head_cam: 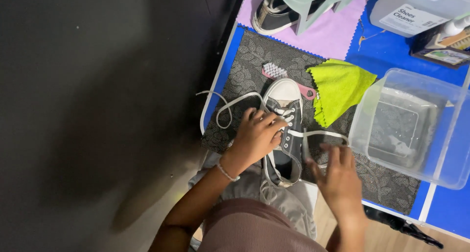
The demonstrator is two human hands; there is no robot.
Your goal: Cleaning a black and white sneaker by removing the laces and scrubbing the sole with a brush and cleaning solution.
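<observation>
**Lacing a grey sneaker on the patterned mat**

The grey high-top sneaker (284,129) lies mid-mat; left hand (257,134) pinches its eyelets, right hand (338,176) grips the white lace (318,134). Beyond: lime cloth (340,88), clear tub (416,127), white-labelled translucent jug (416,9)

Light: bright, even, from above | Left half: dark, featureless | Blur: right hand (338,176) motion-smeared | Glare: soft sheen on clear plastic tub (455,134)

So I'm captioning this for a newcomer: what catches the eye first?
The grey sneaker at centre, left hand on its laces and right hand holding a lace end. Then the lime cloth just beyond it, and the clear tub at right.
</observation>
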